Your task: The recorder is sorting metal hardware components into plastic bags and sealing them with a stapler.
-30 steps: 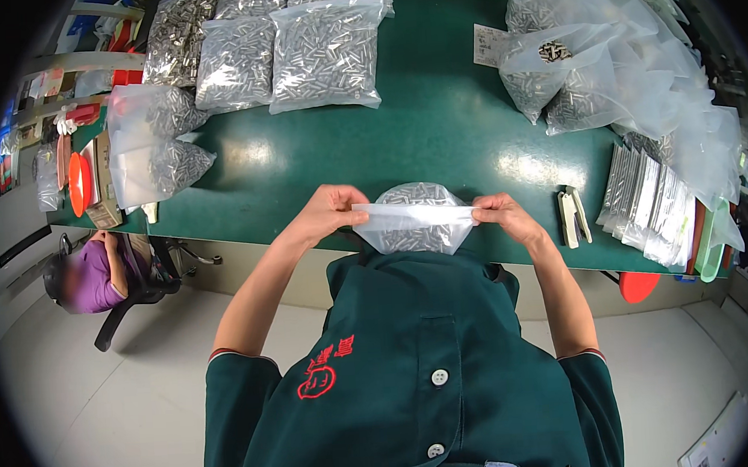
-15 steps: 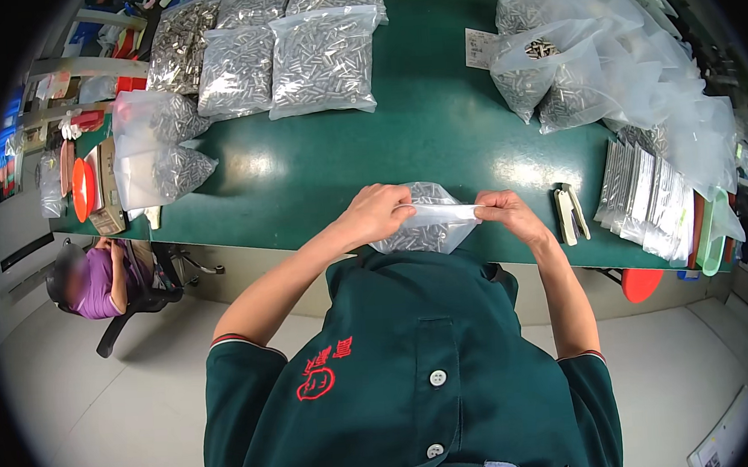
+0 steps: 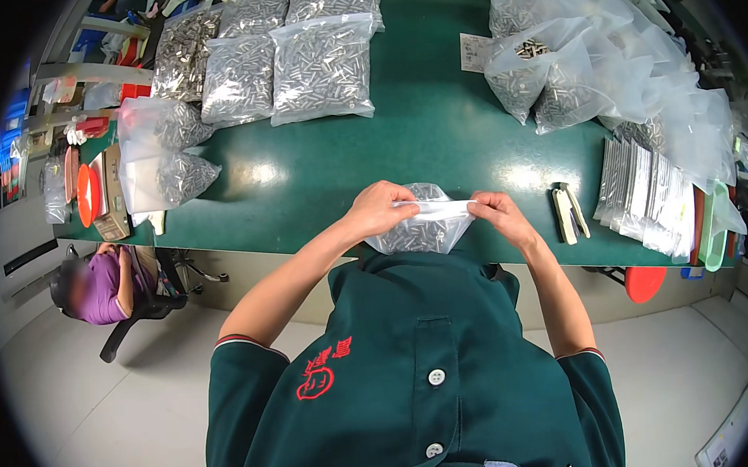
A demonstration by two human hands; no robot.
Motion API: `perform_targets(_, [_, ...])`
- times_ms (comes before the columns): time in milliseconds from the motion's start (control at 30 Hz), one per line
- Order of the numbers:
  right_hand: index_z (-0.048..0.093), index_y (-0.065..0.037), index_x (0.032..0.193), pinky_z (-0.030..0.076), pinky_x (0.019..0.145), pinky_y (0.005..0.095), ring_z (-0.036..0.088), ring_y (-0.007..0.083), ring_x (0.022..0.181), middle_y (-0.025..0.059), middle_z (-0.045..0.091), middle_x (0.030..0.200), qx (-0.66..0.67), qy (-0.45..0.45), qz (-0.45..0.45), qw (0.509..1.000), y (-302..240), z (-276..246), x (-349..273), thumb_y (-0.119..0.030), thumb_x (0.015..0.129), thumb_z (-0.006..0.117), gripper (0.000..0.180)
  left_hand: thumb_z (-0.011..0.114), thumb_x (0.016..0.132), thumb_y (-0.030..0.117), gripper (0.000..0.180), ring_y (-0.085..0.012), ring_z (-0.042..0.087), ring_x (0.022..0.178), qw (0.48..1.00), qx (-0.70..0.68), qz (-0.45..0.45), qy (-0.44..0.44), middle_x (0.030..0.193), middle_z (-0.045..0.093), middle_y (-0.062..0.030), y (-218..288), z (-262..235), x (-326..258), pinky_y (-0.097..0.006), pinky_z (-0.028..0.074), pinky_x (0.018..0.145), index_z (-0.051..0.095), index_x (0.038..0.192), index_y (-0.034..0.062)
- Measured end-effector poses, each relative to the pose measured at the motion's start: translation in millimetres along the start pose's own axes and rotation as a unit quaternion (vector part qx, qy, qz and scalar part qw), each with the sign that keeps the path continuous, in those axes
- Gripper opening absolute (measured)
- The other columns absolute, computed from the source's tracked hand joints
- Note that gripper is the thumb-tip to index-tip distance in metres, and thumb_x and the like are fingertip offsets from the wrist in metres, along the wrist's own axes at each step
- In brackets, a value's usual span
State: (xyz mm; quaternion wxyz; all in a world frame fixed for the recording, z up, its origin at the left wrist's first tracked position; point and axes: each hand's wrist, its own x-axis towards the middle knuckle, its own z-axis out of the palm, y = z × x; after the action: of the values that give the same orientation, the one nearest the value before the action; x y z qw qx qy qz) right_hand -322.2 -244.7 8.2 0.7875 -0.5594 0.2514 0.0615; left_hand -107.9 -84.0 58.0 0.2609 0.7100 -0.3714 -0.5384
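Note:
A clear plastic bag [image 3: 425, 235] full of small silvery metal pieces rests at the front edge of the green table, close against my body. Its top is a flattened, folded white strip. My left hand [image 3: 382, 208] pinches the left end of that strip, fingers closed. At the other end my right hand [image 3: 499, 213] grips it between thumb and fingers. The strip is stretched between both hands, and the metal pieces lie below and behind it.
Filled flat bags [image 3: 322, 70] stand at the back left, with two open-topped bags [image 3: 184, 178] beside them. A stapler [image 3: 569, 213] lies right of my hands, near a row of flat packets [image 3: 641, 191]. Open bags [image 3: 571, 93] crowd the back right. A seated person [image 3: 107, 284] is at left.
Both hands still hold the bag's top. My right hand has shifted slightly left and up, bringing the hands a little closer together. The view has moved slightly.

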Motion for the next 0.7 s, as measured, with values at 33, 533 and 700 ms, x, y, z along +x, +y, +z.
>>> perform_targets(33, [0.063,0.001,0.080,0.038,0.068,0.0261,0.047,0.0109,0.074,0.0004,0.053,0.077,-0.070,0.037,-0.016,0.997,-4.3,3.6,-0.3,-0.018,0.085,0.061,0.020,0.064,0.082,0.020,0.020,-0.0117,0.055,0.070,1.000,-0.007,-0.016,0.003,0.075,0.063,-0.0055,-0.6,0.3,0.8,-0.030,0.044,0.066,0.066,0.086,0.0005])
perform_targets(533, [0.058,-0.006,0.062,0.047,0.054,0.0438,0.058,0.0331,0.051,0.0131,0.058,0.053,-0.525,0.225,-0.200,0.796,-7.2,56.5,47.9,-0.041,0.089,0.051,0.044,0.056,0.082,0.021,0.021,-0.0327,0.056,0.053,0.919,0.220,0.204,0.257,0.056,0.057,-0.0110,-17.5,28.0,-0.1,-0.042,0.043,0.052,0.055,0.068,0.0056])
perform_targets(700, [0.061,-0.005,0.065,0.048,0.055,0.0461,0.059,0.0363,0.057,0.0169,0.059,0.057,-0.475,0.234,-0.175,0.830,-6.7,55.2,51.6,-0.040,0.091,0.048,0.045,0.057,0.083,0.017,0.022,-0.0330,0.055,0.053,0.890,0.216,0.264,0.301,0.056,0.055,-0.0118,-16.2,30.3,-0.4,-0.042,0.042,0.051,0.050,0.066,0.0053])
